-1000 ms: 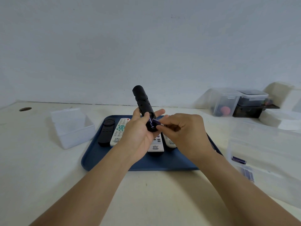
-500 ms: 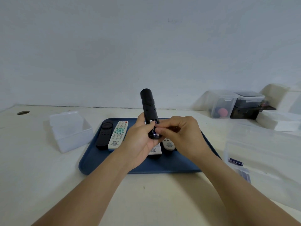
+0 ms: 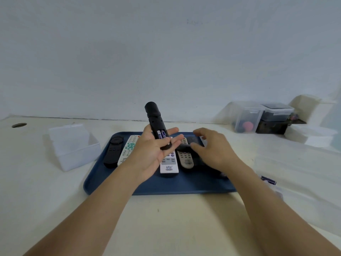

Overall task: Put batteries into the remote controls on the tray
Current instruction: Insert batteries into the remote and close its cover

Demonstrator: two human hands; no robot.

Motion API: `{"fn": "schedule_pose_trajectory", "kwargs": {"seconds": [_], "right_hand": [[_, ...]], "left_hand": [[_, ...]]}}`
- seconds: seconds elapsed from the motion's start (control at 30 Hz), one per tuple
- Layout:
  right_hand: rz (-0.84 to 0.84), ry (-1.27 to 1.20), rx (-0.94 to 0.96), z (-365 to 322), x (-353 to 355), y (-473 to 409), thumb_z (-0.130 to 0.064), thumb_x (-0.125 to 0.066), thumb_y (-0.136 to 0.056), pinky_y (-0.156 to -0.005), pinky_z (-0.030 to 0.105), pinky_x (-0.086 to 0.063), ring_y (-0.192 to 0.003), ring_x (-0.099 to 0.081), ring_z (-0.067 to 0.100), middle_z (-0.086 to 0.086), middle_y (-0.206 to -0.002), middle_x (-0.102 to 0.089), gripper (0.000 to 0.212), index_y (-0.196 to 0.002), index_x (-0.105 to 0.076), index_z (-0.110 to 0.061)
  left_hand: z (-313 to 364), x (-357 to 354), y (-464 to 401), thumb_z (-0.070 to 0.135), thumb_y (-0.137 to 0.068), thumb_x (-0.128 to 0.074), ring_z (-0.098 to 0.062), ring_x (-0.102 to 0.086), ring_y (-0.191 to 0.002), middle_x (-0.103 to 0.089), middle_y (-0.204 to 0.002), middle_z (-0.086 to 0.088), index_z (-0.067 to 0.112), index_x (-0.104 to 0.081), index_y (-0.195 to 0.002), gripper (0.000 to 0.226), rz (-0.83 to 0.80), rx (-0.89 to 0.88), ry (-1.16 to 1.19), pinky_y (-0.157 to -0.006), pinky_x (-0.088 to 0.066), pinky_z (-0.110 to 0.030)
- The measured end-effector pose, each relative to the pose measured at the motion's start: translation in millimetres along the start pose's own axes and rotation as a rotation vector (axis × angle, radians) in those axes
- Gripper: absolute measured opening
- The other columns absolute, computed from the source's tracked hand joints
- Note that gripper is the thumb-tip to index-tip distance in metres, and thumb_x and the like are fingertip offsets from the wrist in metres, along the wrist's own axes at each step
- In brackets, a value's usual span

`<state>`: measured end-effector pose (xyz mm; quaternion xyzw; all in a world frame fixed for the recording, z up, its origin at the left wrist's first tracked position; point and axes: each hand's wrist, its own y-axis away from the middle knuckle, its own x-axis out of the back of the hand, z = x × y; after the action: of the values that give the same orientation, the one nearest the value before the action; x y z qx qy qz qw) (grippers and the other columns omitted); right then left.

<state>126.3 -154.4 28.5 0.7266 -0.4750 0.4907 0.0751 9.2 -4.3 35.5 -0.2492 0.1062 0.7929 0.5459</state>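
My left hand [image 3: 147,156] grips a black remote [image 3: 155,117] tilted upward above the blue tray [image 3: 184,185], its back facing me. Two purple batteries [image 3: 161,134] sit side by side in its uncovered compartment. My right hand [image 3: 212,146] hovers low over the tray's right half, thumb and fingers pinching a small black cover [image 3: 182,147], which is blurred. On the tray lie a slim black remote [image 3: 112,154], a white remote with green buttons [image 3: 128,150], another white remote [image 3: 168,163] and a grey remote [image 3: 186,159].
A clear lidless box [image 3: 73,146] stands left of the tray. A loose purple battery [image 3: 268,180] lies at the right by a clear plastic container [image 3: 295,163]. Storage boxes [image 3: 247,117] stand at the back right. A cable hole [image 3: 19,125] is far left.
My right hand pushed a battery into the black remote, then drew away to the right and down onto the tray. Both batteries now show in the compartment.
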Motion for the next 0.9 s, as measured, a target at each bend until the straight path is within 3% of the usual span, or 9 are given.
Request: {"fn": "schedule_pose_trajectory", "kwargs": {"seconds": [0.1, 0.17, 0.27, 0.37, 0.53, 0.63, 0.7, 0.8, 0.9], "right_hand": [[-0.138, 0.133, 0.078, -0.7, -10.2, 0.7, -0.025, -0.061, -0.094, -0.088, 0.029, -0.043, -0.114, -0.059, 0.023, 0.001, -0.122, -0.066, 0.033, -0.126, -0.061, -0.018], [-0.160, 0.195, 0.077, 2.3, -9.9, -0.1, -0.024, -0.061, -0.095, -0.091, 0.032, -0.046, -0.113, -0.059, 0.024, 0.002, -0.121, -0.065, 0.031, -0.126, -0.060, -0.018], [-0.165, 0.203, 0.065, 7.1, -7.8, -0.9, -0.020, -0.065, -0.094, -0.097, 0.033, -0.045, -0.117, -0.058, 0.023, 0.003, -0.126, -0.064, 0.037, -0.131, -0.059, -0.019], [-0.179, 0.175, 0.071, 9.1, -9.5, -2.6, -0.016, -0.066, -0.093, -0.099, 0.031, -0.045, -0.117, -0.058, 0.023, 0.002, -0.127, -0.064, 0.039, -0.131, -0.061, -0.019], [-0.167, 0.109, 0.045, 14.7, -13.9, -4.9, -0.016, -0.067, -0.093, -0.098, 0.027, -0.043, -0.116, -0.059, 0.019, 0.001, -0.127, -0.065, 0.039, -0.131, -0.060, -0.020], [-0.146, 0.048, 0.034, 14.4, -13.1, -3.3, -0.015, -0.068, -0.093, -0.095, 0.023, -0.041, -0.116, -0.059, 0.019, 0.002, -0.127, -0.064, 0.039, -0.130, -0.060, -0.019], [-0.083, 0.022, 0.036, 10.2, -7.7, -3.0, -0.017, -0.068, -0.093, -0.091, 0.021, -0.037, -0.114, -0.058, 0.019, 0.004, -0.126, -0.063, 0.040, -0.132, -0.059, -0.020], [0.066, -0.192, 0.036, -6.8, 5.8, 1.7, -0.025, -0.071, -0.091, -0.090, 0.025, -0.046, -0.103, -0.063, 0.014, -0.004, -0.115, -0.066, 0.038, -0.128, -0.062, -0.028], [0.103, -0.516, 0.061, -32.0, 8.7, 13.3, -0.028, -0.078, -0.086, -0.077, 0.024, -0.055, -0.086, -0.068, 0.008, -0.008, -0.096, -0.069, 0.030, -0.113, -0.068, -0.035]], "left_hand": [[0.2, -1.6, 0.0, -0.018, -0.098, -0.038, -0.036, -0.072, -0.104, -0.066, -0.124, -0.025, 0.010, -0.042, -0.141, 0.052, 0.042, -0.026, 0.019, -0.089, -0.060, -0.039], [3.6, -2.7, -1.4, -0.012, -0.099, -0.042, -0.031, -0.075, -0.094, -0.068, -0.118, -0.023, 0.008, -0.047, -0.134, 0.041, 0.095, -0.062, 0.046, -0.079, -0.062, -0.036], [7.5, -0.5, -4.3, 0.014, -0.105, -0.046, -0.022, -0.069, -0.069, -0.071, -0.104, -0.017, 0.009, -0.052, -0.127, 0.023, 0.179, -0.036, 0.098, -0.062, -0.059, -0.030], [6.1, 4.8, -6.5, 0.032, -0.106, -0.044, -0.019, -0.058, -0.062, -0.072, -0.097, -0.015, 0.010, -0.055, -0.126, 0.031, 0.234, 0.027, 0.136, -0.055, -0.052, -0.027], [5.1, 6.5, -7.2, 0.027, -0.109, -0.037, -0.019, -0.052, -0.058, -0.072, -0.094, -0.017, 0.012, -0.057, -0.123, 0.028, 0.259, 0.041, 0.168, -0.048, -0.047, -0.026], [5.0, 6.8, -6.6, 0.024, -0.110, -0.032, -0.019, -0.053, -0.060, -0.072, -0.089, -0.015, 0.015, -0.054, -0.129, 0.031, 0.262, 0.056, 0.192, -0.051, -0.047, -0.027], [5.2, 6.9, -6.8, 0.022, -0.110, -0.032, -0.021, -0.058, -0.066, -0.072, -0.090, -0.014, 0.013, -0.054, -0.133, 0.033, 0.261, 0.063, 0.200, -0.061, -0.050, -0.030], [4.6, 6.1, -6.4, 0.016, -0.110, -0.032, -0.025, -0.070, -0.093, -0.072, -0.100, -0.015, 0.013, -0.053, -0.136, 0.033, 0.246, 0.039, 0.176, -0.084, -0.055, -0.038], [1.5, 4.5, -7.7, 0.011, -0.110, -0.032, -0.029, -0.067, -0.115, -0.070, -0.116, -0.015, 0.020, -0.049, -0.140, 0.036, 0.221, 0.004, 0.146, -0.096, -0.051, -0.044]]}}
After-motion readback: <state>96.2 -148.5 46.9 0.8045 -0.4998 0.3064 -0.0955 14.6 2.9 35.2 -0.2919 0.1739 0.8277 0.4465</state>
